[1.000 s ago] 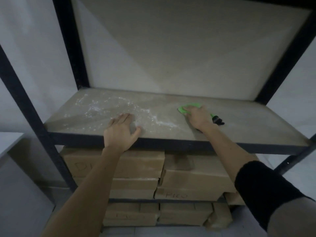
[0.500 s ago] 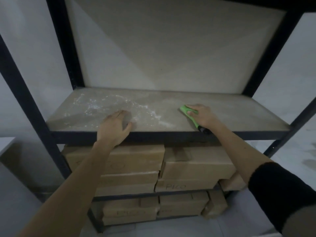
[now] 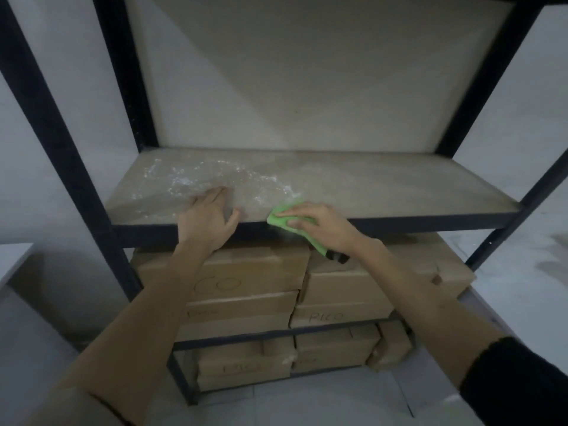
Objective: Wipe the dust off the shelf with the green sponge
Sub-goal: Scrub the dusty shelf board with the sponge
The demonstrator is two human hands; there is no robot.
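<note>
**Sponge at the front lip, dust waiting to the left**

The sponge (image 3: 284,221) sits at the front edge of the shelf (image 3: 384,192), part of it hanging over the dark lip, with a dark end poking out below the wrist. The right hand (image 3: 319,226) is closed over it, fingers pressing down on top. Just beside it, the left hand (image 3: 209,221) lies flat and open on the board, holding nothing, thumb hooked near the edge. White dust (image 3: 215,179) spreads behind and left of that hand; the right half looks mostly bare. Boxes (image 3: 252,275) fill the tier below.

To wipe well, I judge the sponge should go back to the rear, left of centre, then pull forward in overlapping strokes under even pressure. The left hand covers dusty board and should shift aside.
</note>
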